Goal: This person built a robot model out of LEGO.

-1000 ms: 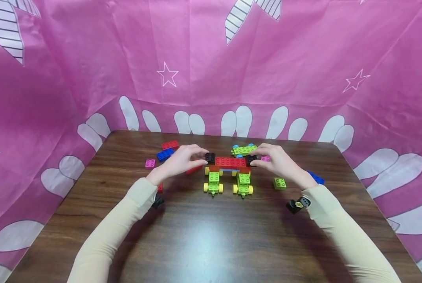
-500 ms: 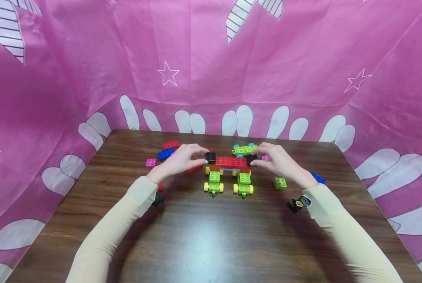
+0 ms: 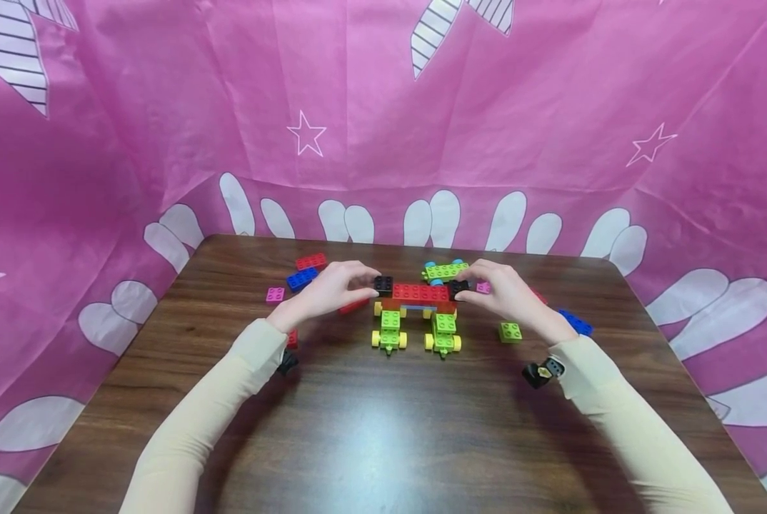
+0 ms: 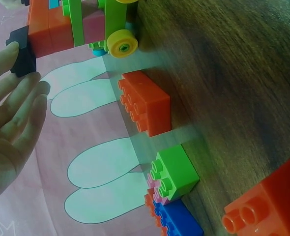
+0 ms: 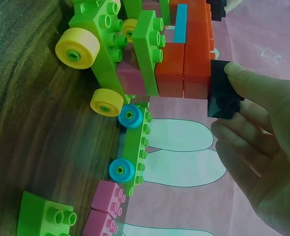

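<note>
In the middle of the head view, our left hand pinches the left black brick and our right hand the right black brick, each grip narrow, at the two ends of the red brick. These plastic pieces should prove light, stiff and a little slick, hardly fragile; their stud joints look the weak point. To lift the whole build off the desk, we'd do better holding the green wheeled bases below.
</note>
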Tool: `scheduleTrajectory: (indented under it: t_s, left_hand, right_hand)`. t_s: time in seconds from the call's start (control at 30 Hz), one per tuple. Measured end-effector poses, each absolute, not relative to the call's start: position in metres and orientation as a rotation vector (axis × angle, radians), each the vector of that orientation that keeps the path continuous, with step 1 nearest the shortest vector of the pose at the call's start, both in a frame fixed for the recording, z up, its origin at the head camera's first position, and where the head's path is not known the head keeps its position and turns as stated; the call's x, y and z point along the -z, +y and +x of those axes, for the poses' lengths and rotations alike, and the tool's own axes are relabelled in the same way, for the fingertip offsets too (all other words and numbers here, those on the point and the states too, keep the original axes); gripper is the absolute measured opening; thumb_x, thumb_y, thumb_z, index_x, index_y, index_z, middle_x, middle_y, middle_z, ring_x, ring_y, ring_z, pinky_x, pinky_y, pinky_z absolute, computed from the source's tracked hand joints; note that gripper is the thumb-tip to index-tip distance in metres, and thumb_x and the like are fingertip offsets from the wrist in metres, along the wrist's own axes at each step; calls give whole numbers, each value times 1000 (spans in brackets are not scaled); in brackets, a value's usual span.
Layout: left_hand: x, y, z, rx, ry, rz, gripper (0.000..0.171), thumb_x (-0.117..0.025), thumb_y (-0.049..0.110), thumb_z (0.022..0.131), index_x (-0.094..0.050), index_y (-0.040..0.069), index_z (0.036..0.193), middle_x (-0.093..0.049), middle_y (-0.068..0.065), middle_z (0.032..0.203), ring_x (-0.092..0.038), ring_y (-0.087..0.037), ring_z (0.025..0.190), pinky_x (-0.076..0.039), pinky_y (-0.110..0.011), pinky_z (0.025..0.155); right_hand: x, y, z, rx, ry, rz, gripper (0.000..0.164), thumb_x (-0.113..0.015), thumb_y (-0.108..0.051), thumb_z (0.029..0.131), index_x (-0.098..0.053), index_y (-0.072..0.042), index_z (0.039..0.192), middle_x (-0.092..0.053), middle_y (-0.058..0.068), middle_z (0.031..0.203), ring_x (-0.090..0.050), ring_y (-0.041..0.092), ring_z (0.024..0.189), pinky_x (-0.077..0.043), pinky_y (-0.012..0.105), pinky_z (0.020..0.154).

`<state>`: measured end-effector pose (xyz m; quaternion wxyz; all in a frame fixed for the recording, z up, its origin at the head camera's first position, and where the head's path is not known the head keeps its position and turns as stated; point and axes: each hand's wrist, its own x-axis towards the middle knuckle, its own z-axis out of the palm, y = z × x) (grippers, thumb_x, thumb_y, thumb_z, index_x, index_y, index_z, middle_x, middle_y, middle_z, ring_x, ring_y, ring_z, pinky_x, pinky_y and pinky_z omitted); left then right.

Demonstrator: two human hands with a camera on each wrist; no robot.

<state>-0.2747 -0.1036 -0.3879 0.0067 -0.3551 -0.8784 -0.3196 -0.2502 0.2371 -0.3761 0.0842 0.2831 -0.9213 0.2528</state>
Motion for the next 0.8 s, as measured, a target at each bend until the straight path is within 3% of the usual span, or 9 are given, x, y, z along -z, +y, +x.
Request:
scheduleTrajectory:
  t_s: [0.8]
  left_hand:
    - [387, -103, -275, 982, -2759, -1109, 36, -72, 25, 91, -68, 8, 123, -73, -7, 113, -69, -19, 104, -56, -36, 94]
  right_hand:
    - [375, 238, -248, -758, -2750, 857, 36, -81, -23, 82, -71, -6, 112, -72, 10, 109, -68, 29, 103, -56, 48, 91]
